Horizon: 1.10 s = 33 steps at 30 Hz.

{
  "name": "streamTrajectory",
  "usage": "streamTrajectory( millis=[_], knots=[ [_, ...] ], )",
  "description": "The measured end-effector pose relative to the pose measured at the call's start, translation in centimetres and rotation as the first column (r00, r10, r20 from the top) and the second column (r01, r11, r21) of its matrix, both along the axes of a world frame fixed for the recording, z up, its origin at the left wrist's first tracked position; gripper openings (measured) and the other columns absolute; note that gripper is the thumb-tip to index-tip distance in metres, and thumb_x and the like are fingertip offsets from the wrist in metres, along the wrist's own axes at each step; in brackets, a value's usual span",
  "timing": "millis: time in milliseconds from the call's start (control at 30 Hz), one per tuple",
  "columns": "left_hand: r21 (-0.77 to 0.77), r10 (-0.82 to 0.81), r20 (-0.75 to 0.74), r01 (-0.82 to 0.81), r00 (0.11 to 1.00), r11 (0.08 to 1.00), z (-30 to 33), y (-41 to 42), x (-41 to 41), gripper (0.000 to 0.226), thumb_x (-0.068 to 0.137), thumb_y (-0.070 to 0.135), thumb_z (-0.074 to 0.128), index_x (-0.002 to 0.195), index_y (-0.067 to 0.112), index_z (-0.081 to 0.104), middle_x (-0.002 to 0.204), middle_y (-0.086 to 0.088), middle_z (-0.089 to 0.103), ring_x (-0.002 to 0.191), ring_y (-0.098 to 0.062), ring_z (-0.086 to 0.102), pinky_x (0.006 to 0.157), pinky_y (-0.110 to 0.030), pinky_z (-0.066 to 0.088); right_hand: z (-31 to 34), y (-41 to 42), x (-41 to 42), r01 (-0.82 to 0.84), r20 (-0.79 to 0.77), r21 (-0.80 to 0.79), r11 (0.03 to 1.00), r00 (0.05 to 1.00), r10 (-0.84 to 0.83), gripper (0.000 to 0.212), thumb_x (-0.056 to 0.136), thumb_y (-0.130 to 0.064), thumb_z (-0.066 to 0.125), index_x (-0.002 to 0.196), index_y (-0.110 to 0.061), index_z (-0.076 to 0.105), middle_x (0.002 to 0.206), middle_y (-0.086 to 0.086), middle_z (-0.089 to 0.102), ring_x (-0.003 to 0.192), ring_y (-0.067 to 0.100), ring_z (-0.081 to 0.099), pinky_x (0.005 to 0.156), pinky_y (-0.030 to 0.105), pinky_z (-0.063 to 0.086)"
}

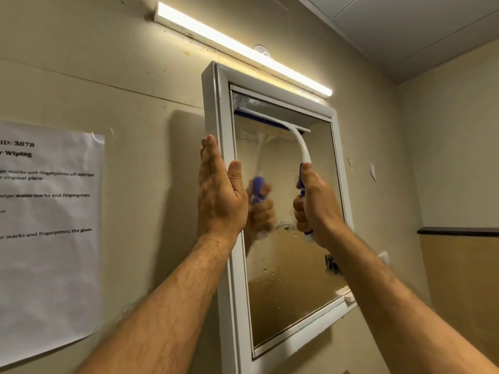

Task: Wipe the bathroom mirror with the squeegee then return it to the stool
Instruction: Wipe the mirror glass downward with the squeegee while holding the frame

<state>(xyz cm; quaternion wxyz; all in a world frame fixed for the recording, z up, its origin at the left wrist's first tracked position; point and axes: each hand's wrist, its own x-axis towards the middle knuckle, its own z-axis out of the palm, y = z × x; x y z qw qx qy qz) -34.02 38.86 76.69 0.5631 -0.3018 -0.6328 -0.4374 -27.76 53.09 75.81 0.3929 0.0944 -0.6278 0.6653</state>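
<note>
A white-framed mirror (pixel 294 273) hangs on the beige wall, its glass spotted with water marks. My right hand (pixel 316 206) is shut on the blue and white handle of the squeegee (pixel 272 121), whose blade lies flat against the glass near the top edge. My left hand (pixel 220 193) presses flat against the mirror's left frame, thumb on the front and fingers along the outer side. The hand with the handle is reflected in the glass. The stool is out of view.
A lit tube light (pixel 243 49) runs above the mirror. A printed paper sheet (pixel 46 225) is taped to the wall at the left. A dark ledge (pixel 459 230) juts from the right wall.
</note>
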Motion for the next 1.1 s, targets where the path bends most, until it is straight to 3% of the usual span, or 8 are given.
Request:
streamTrajectory(
  millis=[167,333,567,800,1000,1100],
  knots=[
    [0.010,0.014,0.006,-0.014,1.000,1.000,0.0,0.1,0.1,0.060,0.105,0.041,0.026,0.156,0.024,0.001,0.163,0.008,0.001,0.149,-0.007,0.003,0.103,-0.003,0.000,2.0,0.1,0.9,0.022,-0.012,0.016,1.000,1.000,-0.022,0.044,0.097,-0.057,0.033,0.084,-0.017,0.046,0.053,-0.005,0.035,0.037,0.008,0.028,0.037,0.023,0.028],
    [0.016,0.004,0.011,-0.004,1.000,1.000,0.0,0.0,0.0,0.060,0.104,0.040,0.026,0.156,0.025,0.000,0.163,0.009,0.001,0.148,-0.006,0.002,0.097,0.003,-0.001,2.8,-0.2,0.4,0.057,-0.033,0.061,0.997,0.998,-0.055,0.045,0.097,-0.058,0.032,0.086,-0.016,0.045,0.054,-0.004,0.035,0.037,0.008,0.029,0.037,0.021,0.029],
    [0.010,0.004,-0.007,-0.004,1.000,1.000,-0.1,0.1,0.0,0.060,0.103,0.043,0.024,0.156,0.025,0.002,0.163,0.008,0.003,0.149,-0.009,0.005,0.113,-0.021,0.011,-1.6,0.4,0.6,0.002,0.027,0.036,0.999,1.000,-0.003,0.046,0.094,-0.060,0.034,0.084,-0.017,0.045,0.051,-0.005,0.035,0.040,0.011,0.027,0.040,0.024,0.027],
    [0.004,-0.009,0.010,0.009,1.000,1.000,-0.2,0.1,0.3,0.062,0.100,0.046,0.021,0.156,0.026,0.001,0.163,0.009,0.002,0.149,-0.008,0.005,0.111,-0.020,0.010,2.1,0.6,0.9,-0.224,0.045,-0.028,0.974,0.973,0.226,0.036,0.098,-0.044,0.040,0.088,-0.012,0.053,0.061,0.002,0.051,0.045,0.011,0.039,0.043,0.025,0.034],
    [0.009,-0.028,0.000,0.028,1.000,1.000,-1.0,0.0,0.0,0.059,0.104,0.044,0.022,0.156,0.028,0.000,0.163,0.011,0.001,0.149,-0.006,0.002,0.114,-0.021,0.009,-3.9,1.7,-0.2,-0.217,0.055,-0.044,0.975,0.974,0.220,0.034,0.098,-0.040,0.040,0.084,-0.011,0.052,0.056,0.001,0.040,0.043,0.013,0.030,0.042,0.024,0.028],
    [0.017,-0.029,0.001,0.028,1.000,0.999,-1.2,0.1,0.0,0.059,0.104,0.042,0.024,0.156,0.026,0.002,0.163,0.009,0.003,0.149,-0.006,0.004,0.115,-0.020,0.009,-4.0,1.7,0.5,-0.181,0.073,-0.046,0.982,0.980,0.184,0.034,0.098,-0.040,0.040,0.082,-0.012,0.051,0.055,0.001,0.040,0.043,0.013,0.030,0.042,0.024,0.029]
  ],
)
